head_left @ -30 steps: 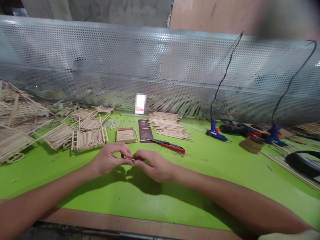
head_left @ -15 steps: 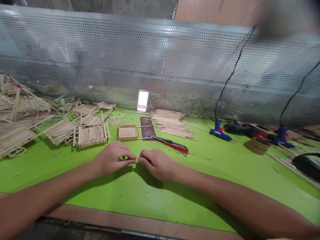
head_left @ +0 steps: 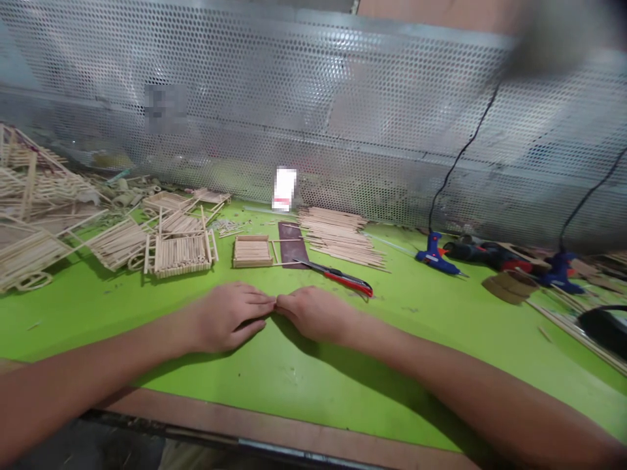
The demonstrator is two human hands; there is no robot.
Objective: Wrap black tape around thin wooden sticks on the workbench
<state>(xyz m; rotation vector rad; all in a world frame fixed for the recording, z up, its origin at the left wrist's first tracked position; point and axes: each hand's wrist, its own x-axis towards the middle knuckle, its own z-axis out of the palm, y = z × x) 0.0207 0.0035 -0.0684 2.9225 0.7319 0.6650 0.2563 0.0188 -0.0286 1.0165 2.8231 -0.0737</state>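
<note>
My left hand lies palm down on the green mat, fingers stretched out towards the right. My right hand rests beside it with its fingers curled under. The fingertips of both hands meet at the middle of the mat. Whatever sits between the fingertips is hidden. A red utility knife lies just beyond my right hand. A small panel of glued sticks and a dark brown strip lie behind my left hand.
A pile of loose thin sticks lies at the back. Stick frames crowd the left. Two blue glue guns with cords, a brown ring and a black object sit right. A perforated metal wall closes the back.
My hands have lowered onto the mat. The left hand's pinch on a thin stick has flattened out, and the stick no longer shows. The view has tilted slightly down.
</note>
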